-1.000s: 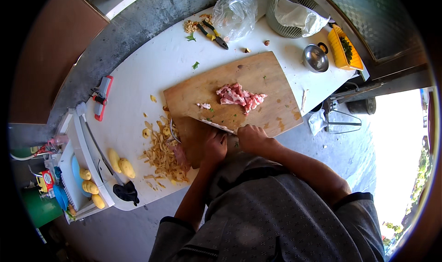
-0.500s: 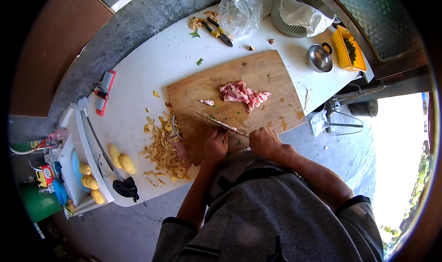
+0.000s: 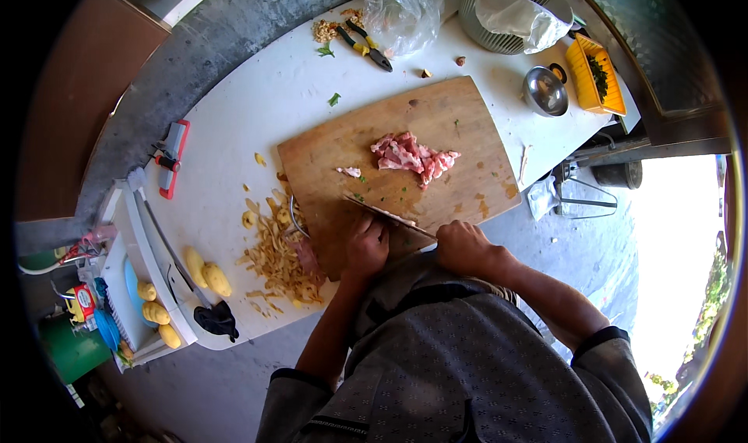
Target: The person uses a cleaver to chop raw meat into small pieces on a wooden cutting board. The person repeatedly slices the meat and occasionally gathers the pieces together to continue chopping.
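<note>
My right hand (image 3: 465, 247) is closed round the handle of a knife (image 3: 391, 215) near the board's front edge. The blade reaches left across the wooden cutting board (image 3: 327, 162), with a pale strip of residue or meat along it. Close beside the blade is my left hand (image 3: 368, 244), its fingers curled; what they hold, if anything, is hidden. Farther back on the board lies a pile of raw meat pieces (image 3: 413, 156), pink with white fat. A small scrap of meat (image 3: 348, 172) lies to its left, and green bits are scattered about.
Potato peelings (image 3: 274, 252) heap left of the board on the white table (image 3: 234, 123). Beyond them lie potatoes (image 3: 206, 271) and a black cloth (image 3: 216, 321). Pliers (image 3: 366, 45), a plastic bag (image 3: 403, 14), a metal bowl (image 3: 545, 92) and a yellow basket (image 3: 596, 73) stand behind.
My right hand has drawn the knife slightly to the right, towards my body. The left hand stays beside the blade. The meat pile looks unchanged; the view has shifted a little.
</note>
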The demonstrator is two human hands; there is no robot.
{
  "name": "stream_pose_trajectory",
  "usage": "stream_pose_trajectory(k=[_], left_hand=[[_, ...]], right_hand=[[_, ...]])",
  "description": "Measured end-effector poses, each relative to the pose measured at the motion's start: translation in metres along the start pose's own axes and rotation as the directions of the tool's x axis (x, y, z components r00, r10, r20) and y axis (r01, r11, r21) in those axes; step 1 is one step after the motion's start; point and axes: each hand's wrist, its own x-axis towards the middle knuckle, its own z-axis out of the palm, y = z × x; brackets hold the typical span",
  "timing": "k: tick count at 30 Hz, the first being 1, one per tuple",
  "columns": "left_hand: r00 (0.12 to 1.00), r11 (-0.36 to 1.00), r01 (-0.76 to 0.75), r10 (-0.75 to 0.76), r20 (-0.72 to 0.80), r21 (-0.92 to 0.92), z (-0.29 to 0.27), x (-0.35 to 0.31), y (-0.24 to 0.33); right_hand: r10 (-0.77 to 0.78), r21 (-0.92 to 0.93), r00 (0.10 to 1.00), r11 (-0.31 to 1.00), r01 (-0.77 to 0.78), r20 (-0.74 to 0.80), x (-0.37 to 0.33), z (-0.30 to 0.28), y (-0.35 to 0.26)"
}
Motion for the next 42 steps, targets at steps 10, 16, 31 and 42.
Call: stream_pose_trajectory(k=[10,16,31,42], left_hand=[[0.997,0.998,0.056,-0.055,0.049,-0.015,0.001,0.003,-0.004],[0.998,0.999,0.044,-0.044,0.038,-0.01,-0.001,0.003,-0.001],[0.998,0.996,0.065,-0.066,-0.015,-0.06,0.008,-0.002,0.001],[0.994,0.998,-0.023,0.017,-0.104,-0.056,0.0,0.01,0.013]], right_hand=[[-0.054,0.024,0.993,0.998,0.056,-0.108,0.058,0.008,-0.032],[0.018,-0.062,0.999,0.998,-0.015,0.047,0.015,0.005,0.01],[-0.082,0.049,0.98,0.995,0.092,-0.183,0.047,0.015,-0.018],[0.083,0.007,0.996,0.996,-0.083,-0.01,0.005,0.009,0.016]])
